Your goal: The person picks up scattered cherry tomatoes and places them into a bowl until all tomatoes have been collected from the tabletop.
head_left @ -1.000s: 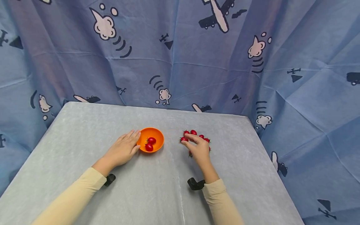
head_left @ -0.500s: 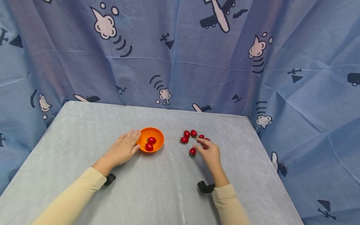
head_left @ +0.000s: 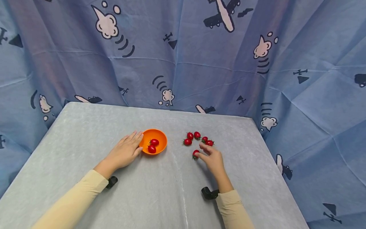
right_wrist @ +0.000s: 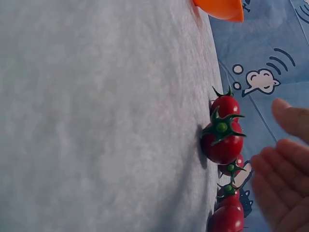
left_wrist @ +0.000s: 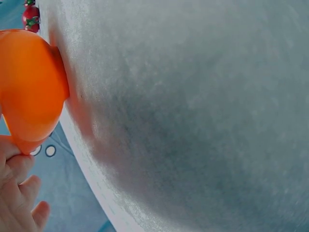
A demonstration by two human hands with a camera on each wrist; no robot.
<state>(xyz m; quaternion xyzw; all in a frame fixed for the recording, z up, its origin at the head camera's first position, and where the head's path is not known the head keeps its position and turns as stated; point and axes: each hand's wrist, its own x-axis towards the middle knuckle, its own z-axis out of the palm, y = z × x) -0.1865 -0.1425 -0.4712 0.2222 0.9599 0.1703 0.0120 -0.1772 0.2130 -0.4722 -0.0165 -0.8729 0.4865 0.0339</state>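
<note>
My left hand [head_left: 125, 152] rests against the left side of an orange bowl [head_left: 161, 138], its fingers fairly straight along the rim. Two red cherry tomatoes [head_left: 154, 142] lie inside the bowl. In the left wrist view, fingertips [left_wrist: 19, 166] touch the bowl's rim. Over on the right, my right hand [head_left: 213, 160] hovers just beside a single cherry tomato [head_left: 195, 154], thumb and fingers spread apart. In the right wrist view that tomato [right_wrist: 222, 140], with its green stem, stands apart from the fingers, and nothing is seen in the grasp.
Several more cherry tomatoes [head_left: 197, 135] lie loosely grouped beyond the right hand on the grey-white table [head_left: 137, 197]. A blue patterned curtain [head_left: 143, 76] hangs behind the table. Black wrist-camera mounts [head_left: 209, 193] stick out beside both wrists.
My right hand has moved right and slightly toward me, away from the left tomatoes, then edged onto the near tomato. The left hand and bowl have stayed in place.
</note>
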